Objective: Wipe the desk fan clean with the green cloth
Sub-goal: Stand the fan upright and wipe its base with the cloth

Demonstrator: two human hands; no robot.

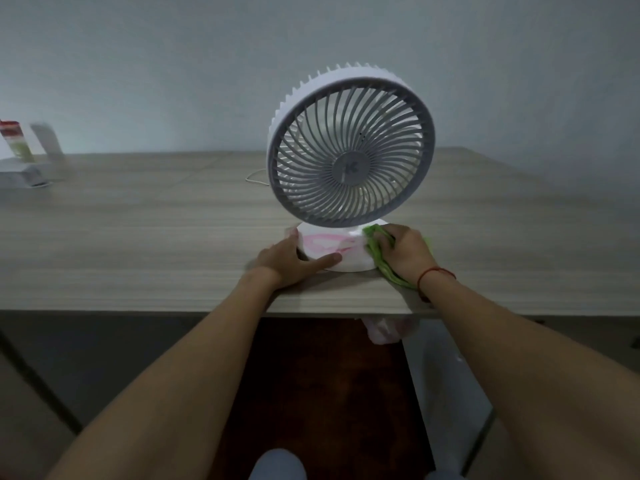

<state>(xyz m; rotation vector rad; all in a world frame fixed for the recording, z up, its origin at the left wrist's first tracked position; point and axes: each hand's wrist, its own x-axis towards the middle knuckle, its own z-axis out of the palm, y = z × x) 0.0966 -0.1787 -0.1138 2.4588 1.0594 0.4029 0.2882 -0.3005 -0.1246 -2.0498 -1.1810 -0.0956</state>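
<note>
White desk fan (pixel 350 147), grey grille

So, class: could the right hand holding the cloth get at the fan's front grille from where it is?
Probably yes: the right hand with the green cloth sits at the base, just below the grille, nothing between.

Wood-grain desk (pixel 138 237) bearing white desk fan (pixel 349 147), thin cord (pixel 254 176), blurred items (pixel 24 154) far left.

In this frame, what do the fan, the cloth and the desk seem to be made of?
Fan: likely moulded plastic, matte white body, thin grey grille ribs.
Cloth: soft green fabric, bunched in folds under the right hand.
Desk: wood-look top with streaky grain, possibly laminate.
</note>
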